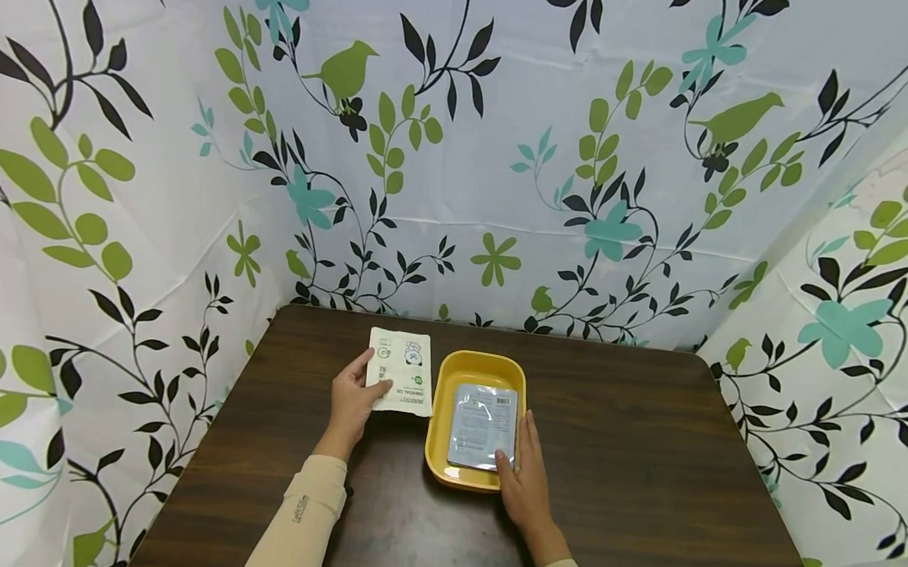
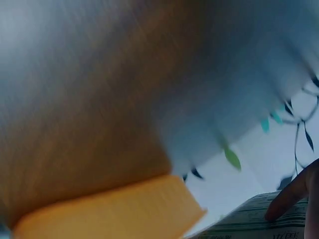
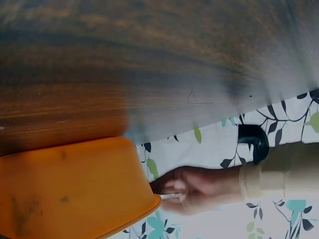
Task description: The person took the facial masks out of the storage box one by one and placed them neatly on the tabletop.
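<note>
My left hand (image 1: 351,401) pinches a cream paper packet (image 1: 400,369) printed with green and blue marks and "ESSENTIAL OIL". In the left wrist view a finger (image 2: 294,194) lies over this packet (image 2: 259,216). Just right of it is a yellow plastic tray (image 1: 436,450), with a flat silvery-grey printed pouch (image 1: 479,426) inside. My right hand (image 1: 528,490) grips the tray's right side, fingers along the outside and thumb over the pouch's lower corner. The right wrist view shows the tray's outer wall (image 3: 75,184) and my left hand (image 3: 194,186) beyond it.
A dark brown wooden table (image 1: 628,456) lies under everything. White cloth walls (image 1: 457,192) with leaf, bird and flower prints stand behind it and at both sides. A black object (image 3: 254,139) sits on the left wrist.
</note>
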Demonstrator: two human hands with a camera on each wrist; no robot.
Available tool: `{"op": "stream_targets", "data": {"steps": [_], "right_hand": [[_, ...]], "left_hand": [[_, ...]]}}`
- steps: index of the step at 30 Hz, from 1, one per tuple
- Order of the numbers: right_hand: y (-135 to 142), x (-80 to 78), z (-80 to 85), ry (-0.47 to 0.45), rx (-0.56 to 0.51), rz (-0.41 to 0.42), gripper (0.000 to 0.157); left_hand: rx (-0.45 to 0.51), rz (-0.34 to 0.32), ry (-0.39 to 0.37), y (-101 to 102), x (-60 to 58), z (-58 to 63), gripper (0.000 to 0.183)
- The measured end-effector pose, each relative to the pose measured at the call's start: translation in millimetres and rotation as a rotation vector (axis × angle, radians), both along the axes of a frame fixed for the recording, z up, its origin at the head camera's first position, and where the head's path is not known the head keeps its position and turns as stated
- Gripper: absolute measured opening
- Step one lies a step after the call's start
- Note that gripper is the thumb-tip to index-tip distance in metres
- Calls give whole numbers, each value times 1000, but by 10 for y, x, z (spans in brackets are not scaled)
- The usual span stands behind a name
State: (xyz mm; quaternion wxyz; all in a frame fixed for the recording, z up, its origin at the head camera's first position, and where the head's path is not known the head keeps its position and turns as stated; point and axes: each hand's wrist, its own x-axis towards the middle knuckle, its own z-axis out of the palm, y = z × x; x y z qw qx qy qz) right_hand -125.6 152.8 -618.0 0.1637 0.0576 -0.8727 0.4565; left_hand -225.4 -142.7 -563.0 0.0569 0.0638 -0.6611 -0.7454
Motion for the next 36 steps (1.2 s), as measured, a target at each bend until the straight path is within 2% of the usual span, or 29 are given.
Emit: {"op": "stream_targets", "data": {"steps": [6, 9, 12, 17, 20, 24, 26, 31, 36], "right_hand": [[4, 11, -9, -9, 3, -4, 71], [2, 8, -18, -10, 8, -5, 71], [4, 6, -26, -11, 9, -11, 71], [5, 3, -28, -16, 7, -5, 71], [3, 3, -25, -19, 3, -5, 71], [6, 2, -17, -26, 6, -6, 71], [0, 8, -18, -33, 6, -2, 71], [-5, 12, -18, -28, 8, -2, 71], [3, -2, -12, -36, 3, -12, 70]], "left_hand": [[-85, 11, -82, -122, -7, -245, 74], [-170, -12, -115, -178, -26, -308, 75], [-305, -40, -145, -221, -47, -350, 75], [-638, -40, -194, -256, -65, -398, 73], [-795, -35, -166, -235, -66, -395, 73], [-931, -14, -109, -162, -52, -369, 68], [-989, 9, -106, -138, -26, -370, 65], [-1037, 66, -101, -127, 10, -398, 59], [-961, 60, -94, -150, -14, -415, 56]]}}
